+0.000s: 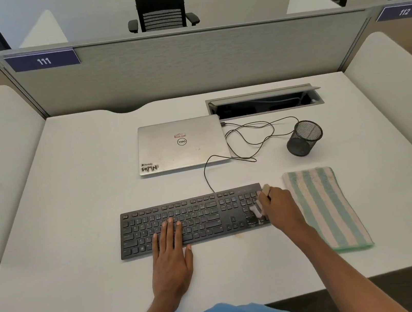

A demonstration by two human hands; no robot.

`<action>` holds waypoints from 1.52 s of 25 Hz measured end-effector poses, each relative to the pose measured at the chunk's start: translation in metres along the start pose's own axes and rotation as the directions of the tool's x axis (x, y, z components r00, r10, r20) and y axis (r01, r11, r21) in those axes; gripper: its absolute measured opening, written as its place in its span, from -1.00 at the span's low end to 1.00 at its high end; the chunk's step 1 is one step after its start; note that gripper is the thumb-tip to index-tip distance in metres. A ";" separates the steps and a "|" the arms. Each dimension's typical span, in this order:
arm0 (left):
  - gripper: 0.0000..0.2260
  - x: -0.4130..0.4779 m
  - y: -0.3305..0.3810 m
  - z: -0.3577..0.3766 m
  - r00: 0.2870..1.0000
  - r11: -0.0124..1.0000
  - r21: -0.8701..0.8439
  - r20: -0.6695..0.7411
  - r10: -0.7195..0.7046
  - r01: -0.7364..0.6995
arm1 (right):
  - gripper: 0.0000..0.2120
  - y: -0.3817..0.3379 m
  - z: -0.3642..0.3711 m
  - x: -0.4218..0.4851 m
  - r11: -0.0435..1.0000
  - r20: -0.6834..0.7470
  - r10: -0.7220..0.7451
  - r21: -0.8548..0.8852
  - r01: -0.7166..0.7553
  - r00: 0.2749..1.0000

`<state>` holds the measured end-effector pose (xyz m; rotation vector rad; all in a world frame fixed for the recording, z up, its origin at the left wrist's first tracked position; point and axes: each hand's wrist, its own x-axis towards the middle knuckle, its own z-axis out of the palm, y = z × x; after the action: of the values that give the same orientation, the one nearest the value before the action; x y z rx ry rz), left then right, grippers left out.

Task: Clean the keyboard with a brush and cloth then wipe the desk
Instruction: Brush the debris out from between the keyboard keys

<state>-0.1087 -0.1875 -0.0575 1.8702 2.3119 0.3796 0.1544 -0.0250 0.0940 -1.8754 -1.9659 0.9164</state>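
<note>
The keyboard (202, 210) lies flat near the front of the table (85, 202), its cable (207, 177) running back towards the laptop (181, 143). It looks light and stiff, likely to slide unless pinned. The left hand (170, 253) rests on the middle keys, fingers straight, steadying it. The right hand (279, 206) grips a small brush (256, 210) by its handle, bristles down on the number pad. The striped cloth (323, 207), soft and limp, lies just right of the keyboard and is best pinched at an edge.

Grips brush (256, 211) in right hand (278, 205) on keyboard (202, 210) right-end keys, beside striped cloth (323, 207); rests left hand (171, 258) flat mid-keyboard.
</note>
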 end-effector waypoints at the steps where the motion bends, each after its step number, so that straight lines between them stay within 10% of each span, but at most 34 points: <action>1: -0.39 0.000 0.000 0.000 1.000 1.000 0.003 0.003 0.000 0.000 | -0.63 -0.002 -0.001 0.003 1.000 -0.030 -0.007 0.024 0.007 1.000; 38: -0.39 0.000 0.000 0.002 1.000 1.000 0.004 -0.014 -0.002 0.002 | -0.72 0.000 -0.022 0.001 0.996 0.152 0.012 0.083 -0.025 0.988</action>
<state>-0.1086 -0.1870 -0.0599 1.8729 2.3249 0.3886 0.1672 -0.0184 0.1108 -1.8290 -1.9624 1.1610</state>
